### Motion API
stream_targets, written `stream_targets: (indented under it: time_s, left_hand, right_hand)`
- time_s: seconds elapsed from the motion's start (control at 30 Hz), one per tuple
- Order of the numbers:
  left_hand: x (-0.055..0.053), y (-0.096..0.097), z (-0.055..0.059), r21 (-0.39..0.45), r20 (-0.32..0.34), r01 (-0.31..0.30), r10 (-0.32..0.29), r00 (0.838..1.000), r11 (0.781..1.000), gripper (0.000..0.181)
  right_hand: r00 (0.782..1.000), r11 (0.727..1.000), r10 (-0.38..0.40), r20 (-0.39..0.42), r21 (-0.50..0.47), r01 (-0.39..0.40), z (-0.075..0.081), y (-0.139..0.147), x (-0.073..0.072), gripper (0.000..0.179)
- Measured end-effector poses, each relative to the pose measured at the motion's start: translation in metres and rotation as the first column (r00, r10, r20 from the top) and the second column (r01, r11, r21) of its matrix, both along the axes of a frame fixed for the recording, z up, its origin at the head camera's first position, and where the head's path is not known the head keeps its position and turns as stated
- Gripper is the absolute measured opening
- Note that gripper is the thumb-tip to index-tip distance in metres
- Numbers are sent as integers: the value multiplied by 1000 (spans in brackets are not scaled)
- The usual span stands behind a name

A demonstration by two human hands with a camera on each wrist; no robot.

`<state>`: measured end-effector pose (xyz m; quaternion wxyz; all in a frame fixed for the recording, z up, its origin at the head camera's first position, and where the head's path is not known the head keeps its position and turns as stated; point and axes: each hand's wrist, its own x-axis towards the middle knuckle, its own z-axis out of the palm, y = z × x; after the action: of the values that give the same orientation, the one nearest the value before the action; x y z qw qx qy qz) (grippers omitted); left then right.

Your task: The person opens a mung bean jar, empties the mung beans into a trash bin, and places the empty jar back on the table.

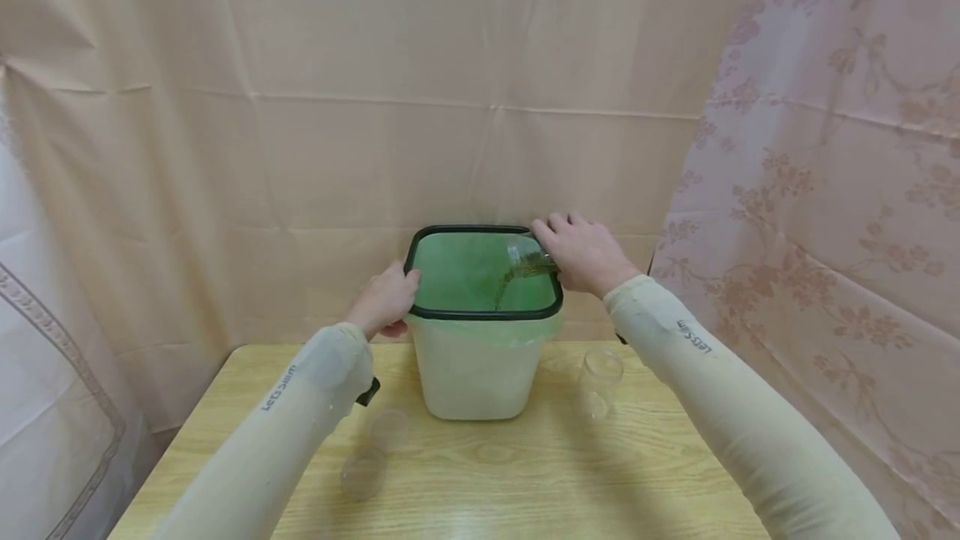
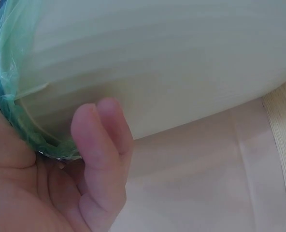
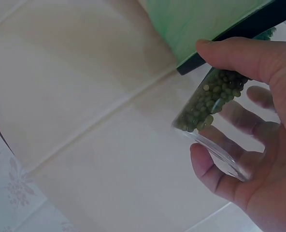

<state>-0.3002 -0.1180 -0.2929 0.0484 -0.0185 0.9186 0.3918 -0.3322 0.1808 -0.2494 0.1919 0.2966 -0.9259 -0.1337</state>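
A white trash bin stands on the table, with a green liner bag inside and a black rim on top. At its left side my left hand grips the rim; two fingers stick out along the outer wall in the left wrist view. My right hand holds a clear jar tilted over the bin's right edge. Green beans, which look like mung beans, lie along the jar's lower side, and a stream of them falls into the bag. The bin's bottom is hidden.
An empty clear jar stands on the wooden table right of the bin. Two clear round lids lie at the front left. Beige cloth hangs behind, and a floral curtain hangs on the right.
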Motion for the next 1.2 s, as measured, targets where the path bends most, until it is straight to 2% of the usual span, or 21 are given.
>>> stream_targets:
  time_s: [0.37, 0.83, 1.2]
  left_hand:
    - [4, 0, 2, 5, 6, 11, -11, 1000, 1000, 61]
    - [4, -1, 2, 14, 21, 16, -16, 1000, 1000, 63]
    - [2, -2, 1, 11, 22, 21, -21, 1000, 1000, 63]
  right_hand:
    - [1000, 1000, 3, -8, -6, -3, 0, 0, 1, 67]
    - [1000, 1000, 7, -8, -6, -7, 0, 0, 1, 65]
    - [997, 997, 69, -23, -13, -70, -1, 5, -2, 67]
